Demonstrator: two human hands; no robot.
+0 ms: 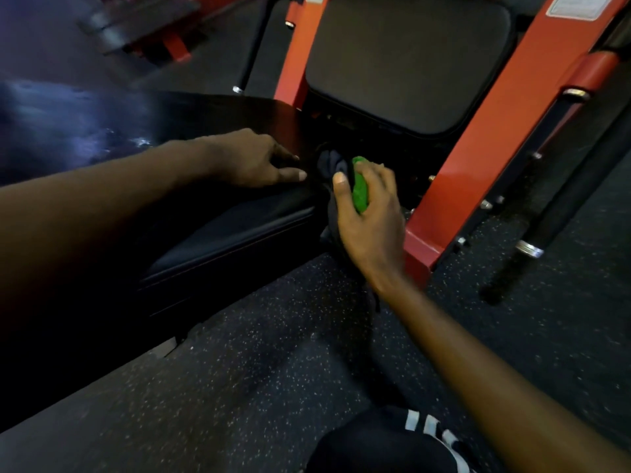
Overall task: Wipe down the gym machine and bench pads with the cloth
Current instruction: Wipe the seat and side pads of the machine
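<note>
A long black bench pad [218, 230] runs from the lower left toward the red machine frame [478, 138]. My left hand [252, 158] rests on the pad's far end with its fingers stretched out. My right hand [368, 206] grips a bunched dark cloth [329, 165] together with a green object [360, 186], held in the gap between the bench end and the frame. Part of the cloth hangs down below my wrist. Beyond the gap sits a second dark square pad [409, 63] between the red uprights.
Speckled black rubber floor [273, 370] lies under me. A black bar with a chrome collar [527, 247] leans along the frame at right. Another red and black machine [153, 32] stands at the back left. My knee in dark striped trousers [392, 442] is at the bottom.
</note>
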